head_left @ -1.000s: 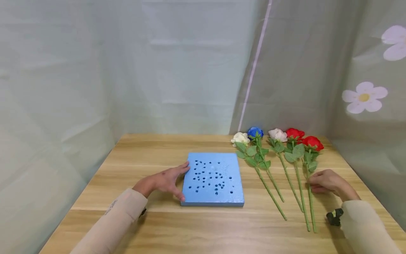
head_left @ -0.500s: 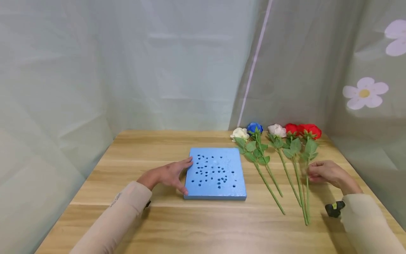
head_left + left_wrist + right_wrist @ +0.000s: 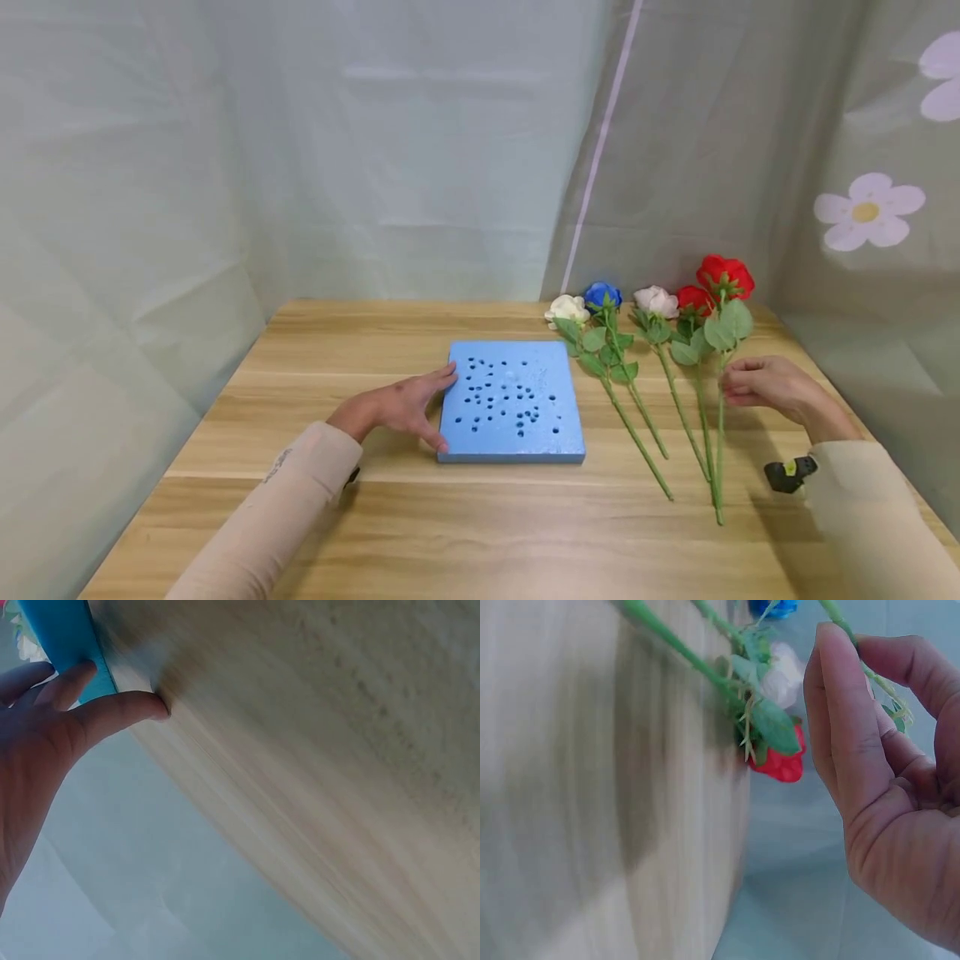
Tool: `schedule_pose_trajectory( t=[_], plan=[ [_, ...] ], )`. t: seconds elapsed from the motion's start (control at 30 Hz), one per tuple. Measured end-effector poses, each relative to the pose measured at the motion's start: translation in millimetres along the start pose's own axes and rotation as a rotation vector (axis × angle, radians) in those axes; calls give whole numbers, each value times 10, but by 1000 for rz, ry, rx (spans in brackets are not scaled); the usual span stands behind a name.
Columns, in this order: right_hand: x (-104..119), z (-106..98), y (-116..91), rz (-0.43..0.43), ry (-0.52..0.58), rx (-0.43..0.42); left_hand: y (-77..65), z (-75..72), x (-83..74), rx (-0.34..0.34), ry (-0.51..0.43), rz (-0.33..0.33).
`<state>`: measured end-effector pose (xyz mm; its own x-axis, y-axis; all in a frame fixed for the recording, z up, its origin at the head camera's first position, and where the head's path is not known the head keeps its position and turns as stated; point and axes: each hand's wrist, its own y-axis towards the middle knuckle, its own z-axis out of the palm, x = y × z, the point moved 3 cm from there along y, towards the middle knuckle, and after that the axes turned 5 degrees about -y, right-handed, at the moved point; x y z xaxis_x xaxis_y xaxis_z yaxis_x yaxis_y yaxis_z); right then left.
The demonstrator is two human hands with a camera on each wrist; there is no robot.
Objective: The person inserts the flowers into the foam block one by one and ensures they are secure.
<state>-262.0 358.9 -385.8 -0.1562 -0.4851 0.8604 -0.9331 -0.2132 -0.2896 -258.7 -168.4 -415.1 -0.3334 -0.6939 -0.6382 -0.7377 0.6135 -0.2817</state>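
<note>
In the head view my left hand rests against the left edge of a light blue block pitted with small holes. Its fingers and thumb are spread along that edge. At the right, my right hand pinches the green stem of a red rose between thumb and fingertips. The rose's head is raised off the table, while its stem slants down towards the tabletop. In the right wrist view the pinched stem shows between thumb and fingers. The left wrist view shows the fingers at the block's side.
Beside the held rose lie another red rose, a pale pink rose, a blue rose and a white rose, stems towards me. They rest on a wooden table. Grey cloth hangs behind and at the sides.
The right hand has lifted the red rose's head off the table, above the other roses. The left hand stays at the block. The head view has shifted slightly.
</note>
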Motion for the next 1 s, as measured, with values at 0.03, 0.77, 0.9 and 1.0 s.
schedule_pose_trajectory(
  t=[0.03,0.77,0.9,1.0],
  plan=[
    [19,5,4,-5,3,-2,2,1,-3,-2,-1,-1],
    [523,143,97,-98,23,-48,0,26,19,-40,-38,-29],
    [631,195,116,-106,20,-70,5,17,29,-34,-30,-34],
    [723,225,130,-111,8,-91,8,7,40,-33,-44,-66]
  ],
)
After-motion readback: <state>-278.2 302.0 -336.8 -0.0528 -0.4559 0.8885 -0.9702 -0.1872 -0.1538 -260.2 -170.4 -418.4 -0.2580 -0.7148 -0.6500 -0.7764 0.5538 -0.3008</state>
